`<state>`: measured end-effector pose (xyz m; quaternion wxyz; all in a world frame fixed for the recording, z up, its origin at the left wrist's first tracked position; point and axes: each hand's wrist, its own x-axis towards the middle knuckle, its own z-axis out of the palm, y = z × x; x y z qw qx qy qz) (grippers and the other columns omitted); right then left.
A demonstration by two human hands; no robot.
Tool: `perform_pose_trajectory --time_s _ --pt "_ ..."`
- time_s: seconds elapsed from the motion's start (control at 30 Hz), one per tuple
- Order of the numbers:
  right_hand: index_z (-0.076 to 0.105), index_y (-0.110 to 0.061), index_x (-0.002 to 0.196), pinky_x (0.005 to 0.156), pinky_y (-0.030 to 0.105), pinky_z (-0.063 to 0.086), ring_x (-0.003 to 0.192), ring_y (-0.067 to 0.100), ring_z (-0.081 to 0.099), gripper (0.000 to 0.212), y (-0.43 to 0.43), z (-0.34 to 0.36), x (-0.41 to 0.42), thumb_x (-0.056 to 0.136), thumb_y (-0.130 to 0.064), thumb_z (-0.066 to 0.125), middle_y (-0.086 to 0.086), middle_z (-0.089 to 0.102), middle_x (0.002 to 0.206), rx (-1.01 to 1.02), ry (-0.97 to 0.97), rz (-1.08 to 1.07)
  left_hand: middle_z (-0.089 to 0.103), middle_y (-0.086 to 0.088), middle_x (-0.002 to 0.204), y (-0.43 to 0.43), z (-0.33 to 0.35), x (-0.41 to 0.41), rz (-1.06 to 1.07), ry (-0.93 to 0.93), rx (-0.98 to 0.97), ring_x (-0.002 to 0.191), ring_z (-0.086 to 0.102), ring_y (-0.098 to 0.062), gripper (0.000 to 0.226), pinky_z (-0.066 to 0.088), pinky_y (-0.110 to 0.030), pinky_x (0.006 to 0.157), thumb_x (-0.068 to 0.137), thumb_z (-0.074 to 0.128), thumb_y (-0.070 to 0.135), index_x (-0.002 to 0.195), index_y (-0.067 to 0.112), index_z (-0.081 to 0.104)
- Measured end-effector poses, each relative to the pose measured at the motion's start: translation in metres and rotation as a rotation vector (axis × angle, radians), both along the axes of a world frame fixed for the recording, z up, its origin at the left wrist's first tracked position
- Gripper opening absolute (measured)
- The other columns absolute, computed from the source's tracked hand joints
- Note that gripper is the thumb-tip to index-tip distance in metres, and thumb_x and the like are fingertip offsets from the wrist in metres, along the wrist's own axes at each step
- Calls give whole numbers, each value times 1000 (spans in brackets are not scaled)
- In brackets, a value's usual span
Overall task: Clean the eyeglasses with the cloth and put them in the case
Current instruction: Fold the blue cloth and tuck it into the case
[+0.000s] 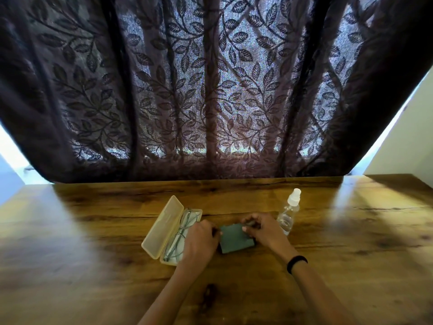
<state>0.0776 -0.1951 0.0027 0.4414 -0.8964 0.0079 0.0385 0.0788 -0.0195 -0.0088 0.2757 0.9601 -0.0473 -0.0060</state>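
A cream eyeglass case (161,227) lies open on the wooden table (93,254), lid to the left. Thin-framed eyeglasses (185,227) lie inside its tray. Just right of the case, a dark green folded cloth (234,239) rests on the table. My left hand (199,240) grips the cloth's left edge and partly covers the case's near right side. My right hand (262,228) pinches the cloth's upper right corner. A black band circles the right wrist.
A clear spray bottle (289,213) with a white cap stands just right of my right hand. A dark leaf-patterned curtain (210,90) hangs behind the table's far edge. Bright light falls in at both sides of the curtain.
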Motion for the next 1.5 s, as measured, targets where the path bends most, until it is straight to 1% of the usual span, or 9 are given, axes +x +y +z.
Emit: perform_pose_trajectory --time_s 0.13,0.27,0.47,0.6,0.73,1.0,1.2,1.33,1.5 --pt "65 -15 99 71 21 42 87 11 56 15 3 -7 14 84 -14 64 1 64 98 -129 -52 -4 67 -2 99 -6 -1 8 7 -68 82 83 61 -14 18 51 -24 70 88 55 28 101 18 62" --pt "63 -17 100 70 20 40 90 12 55 16 3 -10 16 84 -16 63 -2 61 98 -163 -72 14 65 -2 104 -5 0 11 0 -127 81 89 61 -15 31 52 -26 74 85 60 29 113 21 53" --pt "59 -26 105 79 13 42 95 7 52 26 -9 -10 0 81 -19 67 -9 52 110 -192 -181 101 61 1 117 7 6 -6 -111 -192 87 100 59 -14 42 51 -27 86 83 60 39 122 24 49" --pt "60 -24 110 98 21 38 112 5 46 32 -16 -14 -14 79 -26 69 -14 49 121 -253 -111 264 57 4 125 11 0 -22 -294 -122 69 108 55 -10 48 44 -23 93 80 61 47 121 24 51" --pt "62 -25 110 100 24 39 114 6 45 26 -15 -17 -21 84 -25 62 -11 55 120 -372 -203 299 55 8 127 9 -5 -27 -322 -126 99 109 53 -7 37 44 -23 93 85 56 41 119 28 53" --pt "60 -26 112 94 16 33 113 4 44 23 -16 -28 -30 91 -29 52 -10 59 119 -438 -350 279 60 4 108 11 -9 -32 -343 -239 180 81 56 -8 23 47 -20 66 95 34 38 113 27 43" --pt "57 -26 105 85 25 47 101 7 53 15 -9 -22 -24 93 -28 49 -7 62 108 -324 -296 209 51 12 77 8 -6 -26 -254 -233 159 56 47 -2 21 40 -15 51 97 29 38 112 26 39" --pt "60 -26 101 62 6 41 79 -3 51 12 -2 -21 -11 91 -25 53 -15 59 92 -232 -249 108 58 6 77 -1 -1 -11 -158 -154 109 60 56 -8 16 52 -23 57 96 36 34 104 22 43" --pt "61 -21 95 56 10 38 76 3 55 8 5 -20 6 87 -23 58 -6 66 88 -198 -225 0 65 -4 85 -7 -1 -1 -78 -148 50 69 61 -15 13 55 -32 64 93 43 26 101 17 49"
